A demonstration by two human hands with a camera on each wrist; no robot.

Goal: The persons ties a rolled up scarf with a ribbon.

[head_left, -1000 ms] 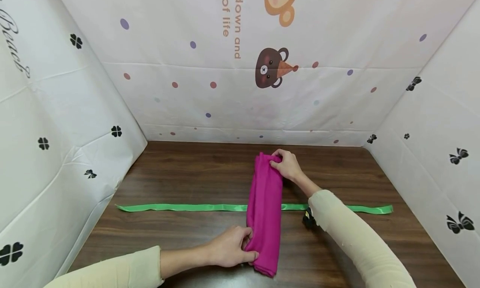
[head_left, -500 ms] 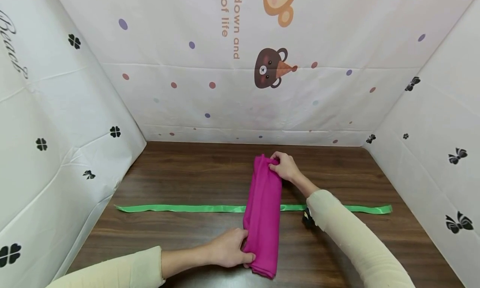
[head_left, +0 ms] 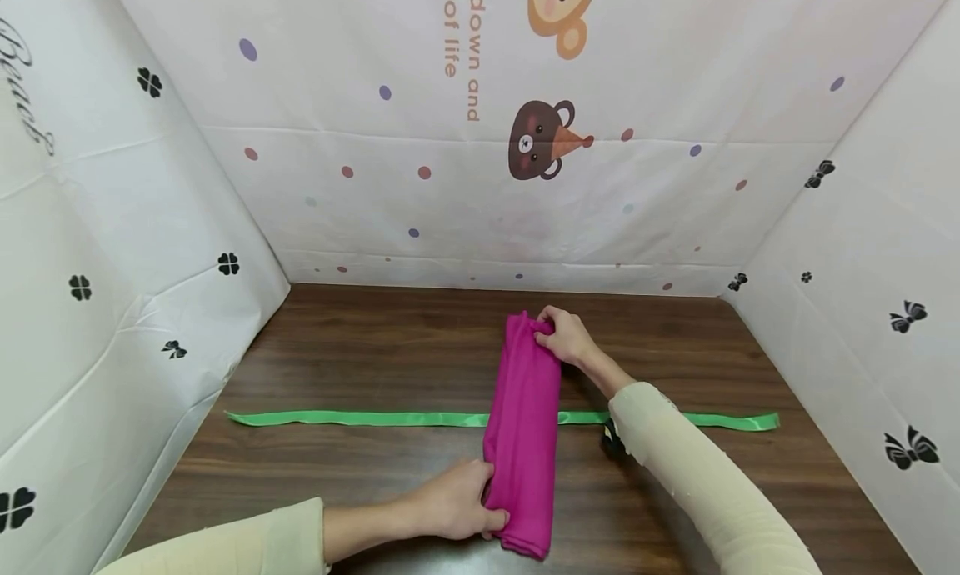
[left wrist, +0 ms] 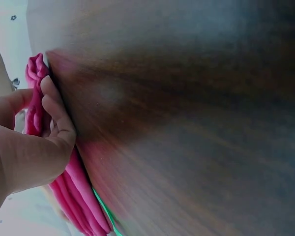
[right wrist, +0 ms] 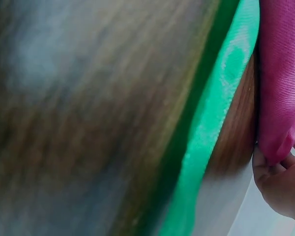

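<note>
A long folded bundle of magenta cloth (head_left: pixel 525 442) lies front to back on the wooden table, across a green ribbon (head_left: pixel 360 418). My left hand (head_left: pixel 453 502) grips its near left end, thumb over the top and fingers under the edge; the left wrist view shows the left hand (left wrist: pixel 34 147) pinching the layered cloth (left wrist: pixel 83 196). At the far end my right hand (head_left: pixel 568 337) pinches the upper right corner. In the right wrist view the right hand (right wrist: pixel 282 184) has its fingertips curled at the cloth's (right wrist: pixel 282 73) end, with the ribbon (right wrist: pixel 211 128) beside it.
The ribbon runs left and right on the brown table (head_left: pixel 360 350). A small black object (head_left: pixel 611 440) shows by the right sleeve. Printed white sheets (head_left: pixel 337 208) wall the back and both sides of the table.
The near part of the cloth has shifted slightly left, with the left hand still gripping it. The right hand keeps its hold at the far end. The head view has tilted slightly.
</note>
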